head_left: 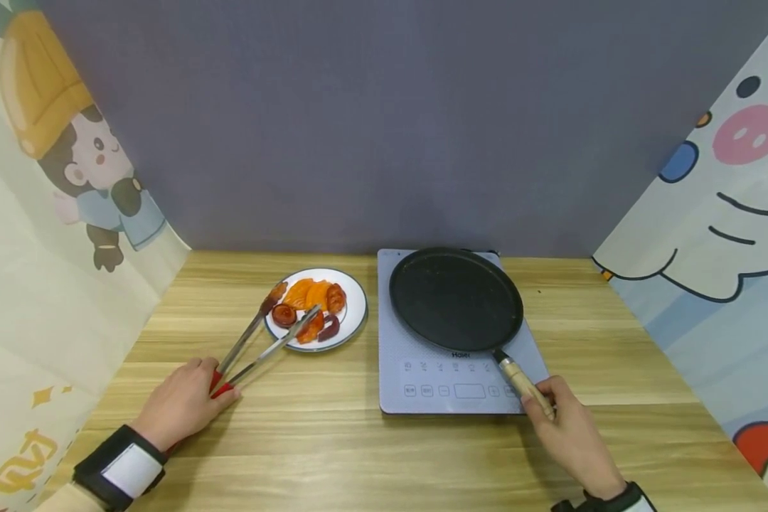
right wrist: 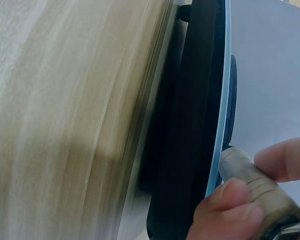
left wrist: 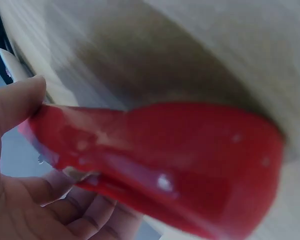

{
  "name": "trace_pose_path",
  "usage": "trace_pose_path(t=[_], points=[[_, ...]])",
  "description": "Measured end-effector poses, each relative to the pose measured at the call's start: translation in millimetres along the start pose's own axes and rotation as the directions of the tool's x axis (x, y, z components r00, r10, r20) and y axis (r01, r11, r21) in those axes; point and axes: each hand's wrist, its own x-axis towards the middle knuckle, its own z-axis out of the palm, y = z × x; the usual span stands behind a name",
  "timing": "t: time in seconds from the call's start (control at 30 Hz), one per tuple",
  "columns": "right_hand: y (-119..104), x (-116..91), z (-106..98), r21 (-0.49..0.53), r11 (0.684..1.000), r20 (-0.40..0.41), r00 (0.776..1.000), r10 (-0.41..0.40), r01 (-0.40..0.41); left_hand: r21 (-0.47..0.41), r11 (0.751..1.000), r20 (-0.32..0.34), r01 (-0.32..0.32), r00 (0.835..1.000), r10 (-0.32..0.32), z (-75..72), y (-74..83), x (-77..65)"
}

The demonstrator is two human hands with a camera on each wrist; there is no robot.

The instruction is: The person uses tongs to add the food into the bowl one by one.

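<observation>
My left hand (head_left: pixel 182 402) grips the red handles of a pair of metal tongs (head_left: pixel 269 348). Their arms stand apart, tips over a white plate (head_left: pixel 357 316) of food at the left. On it lie orange slices (head_left: pixel 307 292), a brown round piece (head_left: pixel 284 315) and several reddish pieces; one tip overlaps the food in the head view. The red handle (left wrist: pixel 190 155) fills much of the left wrist view. With my right hand (head_left: pixel 569 427) I hold the wooden handle (head_left: pixel 518 377) of a black flat pan (head_left: pixel 454 299). No food shows in the pan.
Under the pan is a light grey induction cooker (head_left: pixel 397 355) with touch buttons along its front. Both stand on a wooden table (head_left: pixel 294 441). A dark grey panel (head_left: pixel 371 128) rises behind, and cartoon-printed sheets (head_left: pixel 710 249) flank the table.
</observation>
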Motion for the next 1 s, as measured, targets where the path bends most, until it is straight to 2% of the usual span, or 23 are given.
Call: trace_pose_path(t=[0.23,0.6,1.0], points=[[0.2,0.2,1.0,0.003,1.0,0.008,1.0,0.003,-0.003,-0.042,0.999,-0.036,-0.004,0.999,0.002,2.1,-3.4,-3.7],[-0.2,-0.9,0.8,-0.005,1.0,-0.01,1.0,0.002,-0.002,-0.046,0.998,-0.083,-0.031,0.996,0.028,5.1,-4.8,-4.3],[-1.6,-1.9,1.7,0.001,1.0,-0.017,1.0,0.011,-0.011,-0.056,0.998,-0.066,-0.006,0.998,0.003,6.6,-4.7,-4.9]])
